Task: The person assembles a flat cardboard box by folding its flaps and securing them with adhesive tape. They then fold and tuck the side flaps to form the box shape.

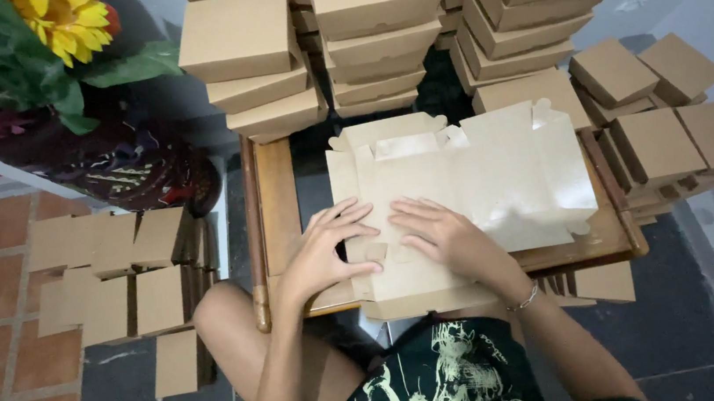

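A flat, unfolded brown cardboard box blank lies spread over a small wooden table. My left hand presses down on the blank's near left part, fingers spread, thumb beside a small tab. My right hand lies flat on the blank just to the right, fingers pointing left toward the other hand. A thin bracelet circles my right wrist. Neither hand grips anything; both rest on the cardboard.
Stacks of finished brown boxes stand behind the table and at the right. Flat cardboard blanks lie piled on the floor to the left. A flower pot with a yellow flower stands at the upper left.
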